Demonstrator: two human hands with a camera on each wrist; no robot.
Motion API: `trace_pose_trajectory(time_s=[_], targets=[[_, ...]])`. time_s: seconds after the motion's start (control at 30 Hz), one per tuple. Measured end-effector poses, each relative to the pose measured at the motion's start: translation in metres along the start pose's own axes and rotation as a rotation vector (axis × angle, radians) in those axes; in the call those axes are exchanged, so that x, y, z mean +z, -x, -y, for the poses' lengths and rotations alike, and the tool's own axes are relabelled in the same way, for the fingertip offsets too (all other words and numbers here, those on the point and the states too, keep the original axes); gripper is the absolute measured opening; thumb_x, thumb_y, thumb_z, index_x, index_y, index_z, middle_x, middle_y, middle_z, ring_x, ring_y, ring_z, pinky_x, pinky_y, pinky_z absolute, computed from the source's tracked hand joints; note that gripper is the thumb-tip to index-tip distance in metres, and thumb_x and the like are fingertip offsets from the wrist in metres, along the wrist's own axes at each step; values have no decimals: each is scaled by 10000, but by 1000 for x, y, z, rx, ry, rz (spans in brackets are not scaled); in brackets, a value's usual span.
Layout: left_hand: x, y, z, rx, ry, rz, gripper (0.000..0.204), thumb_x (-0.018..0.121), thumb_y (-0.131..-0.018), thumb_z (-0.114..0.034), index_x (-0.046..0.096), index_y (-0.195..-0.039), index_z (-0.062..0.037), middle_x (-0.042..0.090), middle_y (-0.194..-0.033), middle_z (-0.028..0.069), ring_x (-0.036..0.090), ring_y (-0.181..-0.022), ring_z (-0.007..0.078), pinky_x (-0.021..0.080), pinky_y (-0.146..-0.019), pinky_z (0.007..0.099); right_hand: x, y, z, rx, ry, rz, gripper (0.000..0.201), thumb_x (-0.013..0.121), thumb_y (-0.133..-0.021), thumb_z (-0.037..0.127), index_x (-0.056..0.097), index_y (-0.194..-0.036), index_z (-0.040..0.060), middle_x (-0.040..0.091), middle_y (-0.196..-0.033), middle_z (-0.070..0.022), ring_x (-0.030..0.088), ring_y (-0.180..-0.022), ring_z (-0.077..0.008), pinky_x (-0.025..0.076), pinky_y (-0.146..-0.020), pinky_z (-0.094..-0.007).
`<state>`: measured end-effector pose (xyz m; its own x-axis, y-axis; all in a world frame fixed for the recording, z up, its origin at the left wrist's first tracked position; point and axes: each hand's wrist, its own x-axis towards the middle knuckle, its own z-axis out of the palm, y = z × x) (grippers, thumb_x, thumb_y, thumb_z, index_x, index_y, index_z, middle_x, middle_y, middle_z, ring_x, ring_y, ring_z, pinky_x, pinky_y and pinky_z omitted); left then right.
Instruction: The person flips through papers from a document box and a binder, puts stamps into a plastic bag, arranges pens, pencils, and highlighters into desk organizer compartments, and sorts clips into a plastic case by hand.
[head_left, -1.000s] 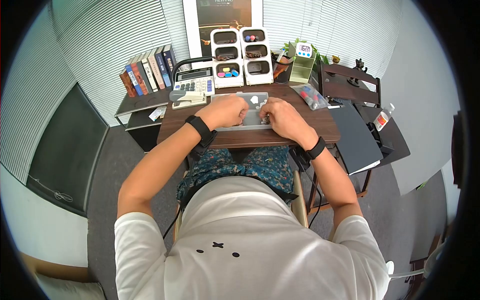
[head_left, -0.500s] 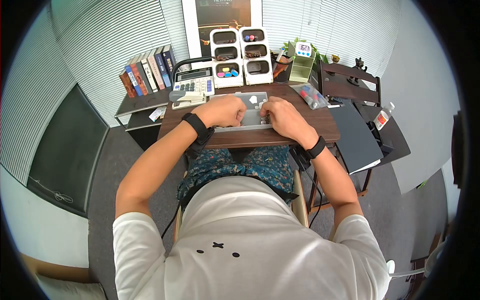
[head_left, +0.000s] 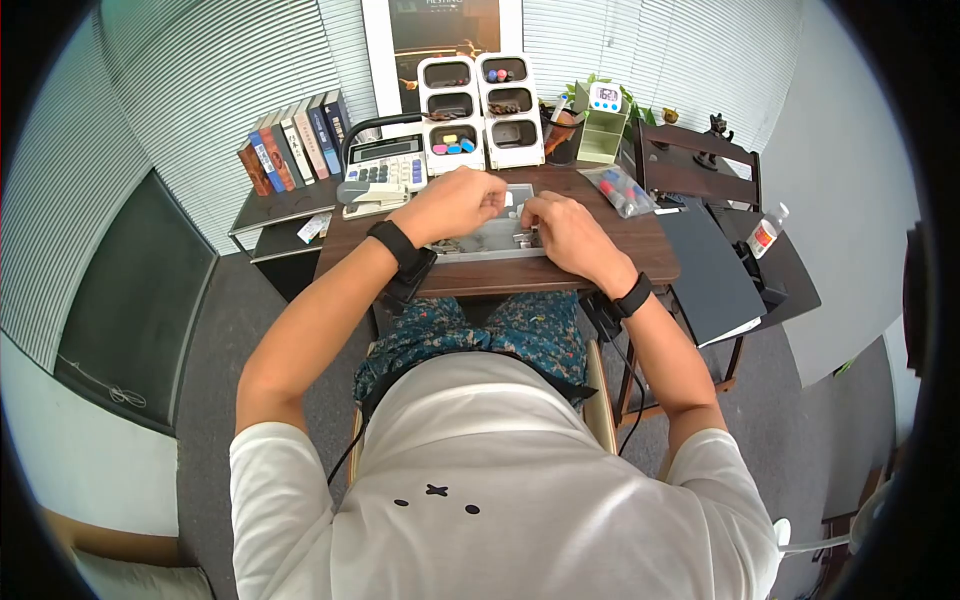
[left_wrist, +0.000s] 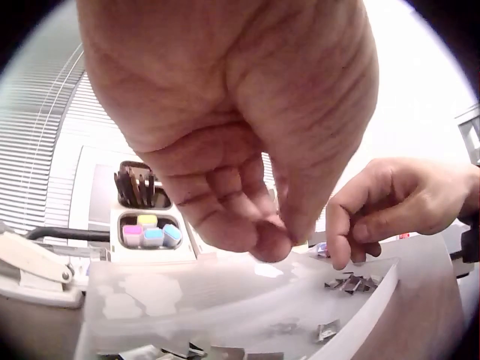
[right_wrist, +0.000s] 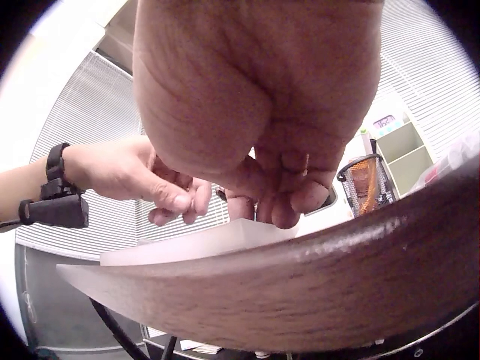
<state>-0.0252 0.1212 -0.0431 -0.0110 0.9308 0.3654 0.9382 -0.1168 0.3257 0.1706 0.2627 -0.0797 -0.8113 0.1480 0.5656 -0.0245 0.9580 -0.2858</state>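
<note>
My left hand (head_left: pixel 462 200) hovers over the back of a translucent plastic box (head_left: pixel 492 256). Its thumb and forefinger come together in the left wrist view; I cannot tell whether something small is between them. At the box's right end hangs my right hand (head_left: pixel 567 232), fingers loosely curled, with nothing visible in them. Beneath those fingers, a small heap of shiny metal pieces (left_wrist: pixel 354 283) lies in the box. One separate metal piece (left_wrist: pixel 328 330) sits nearer the camera, and several more metal pieces (left_wrist: pixel 225 353) gather at the other end. White patches (left_wrist: pixel 154 294) show on the box's far side.
Behind the box stand white compartment organizers (head_left: pixel 486 110) with markers and small items. A stapler (head_left: pixel 375 195) and a calculator (head_left: pixel 388 165) are at left. To the right lie a clear bag (head_left: pixel 622 192) of colored pieces, a mesh pen cup (head_left: pixel 565 140) and a green holder (head_left: pixel 602 137).
My left hand has risen out of the left part of the box and moved up and rightward, uncovering metal pieces there. My right hand stays nearly where it was.
</note>
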Motion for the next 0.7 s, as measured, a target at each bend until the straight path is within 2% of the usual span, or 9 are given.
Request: trace_pose_trajectory(time_s=[0.03, 0.1, 0.2, 0.33, 0.4, 0.5, 0.6, 0.7], targets=[[-4, 4, -3, 1, -1, 2, 126, 775, -851, -83, 734, -952, -21, 755, -858, 131, 742, -809, 297, 578, -750, 411, 0, 0, 1, 2, 0, -2, 223, 553, -844, -111, 738, -921, -13, 691, -933, -216, 670, -930, -447, 525, -814, -512], [-12, 15, -11, -101, -292, 180, 137, 794, -852, -122, 749, -950, -38, 772, -875, 108, 749, -845, 309, 585, -774, 418, -1, 1, 4, -45, -23, -16, 231, 580, -825, -88, 770, -901, 19, 704, -941, -182, 692, -973, -406, 552, -842, -496], [-10, 25, -13, -140, -389, 195, 151, 815, -846, -162, 766, -938, -53, 782, -885, 101, 752, -862, 319, 585, -767, 429, 2, -1, 0, -94, -41, 39, 236, 589, -833, -76, 784, -914, 29, 711, -942, -161, 694, -985, -393, 559, -858, -486], [-9, 25, -16, -118, -388, 163, 182, 841, -833, -198, 775, -920, -51, 781, -874, 111, 756, -861, 314, 582, -749, 427, 2, 0, 2, -79, -4, 83, 209, 597, -835, -64, 778, -890, 24, 716, -941, -159, 695, -985, -385, 562, -863, -481], [-13, 21, -20, -161, -221, 241, 215, 863, -822, -228, 780, -915, -52, 778, -851, 111, 756, -829, 297, 577, -725, 414, 0, 1, 6, -87, -26, 44, 199, 604, -832, -57, 778, -886, 23, 715, -928, -161, 695, -983, -387, 561, -861, -483], [-14, 15, -22, -153, -154, 331, 236, 871, -819, -245, 777, -910, -49, 772, -820, 105, 753, -796, 273, 568, -712, 400, 0, 1, 2, -98, -28, 59, 183, 608, -826, -54, 769, -878, 16, 713, -924, -173, 691, -971, -392, 556, -858, -484], [-8, 12, -14, -63, -111, 346, 222, 864, -822, -233, 776, -908, -47, 767, -800, 98, 741, -761, 257, 559, -705, 394, -3, 0, 1, -76, -35, 90, 198, 591, -823, -74, 758, -912, -17, 709, -949, -202, 681, -964, -412, 545, -855, -483], [-4, 12, -10, -68, -46, 312, 198, 852, -829, -210, 772, -911, -49, 764, -803, 101, 732, -750, 249, 551, -705, 390, 0, 0, -3, -100, -52, 67, 168, 590, -829, -71, 741, -885, -22, 702, -924, -204, 680, -948, -413, 542, -842, -484]])
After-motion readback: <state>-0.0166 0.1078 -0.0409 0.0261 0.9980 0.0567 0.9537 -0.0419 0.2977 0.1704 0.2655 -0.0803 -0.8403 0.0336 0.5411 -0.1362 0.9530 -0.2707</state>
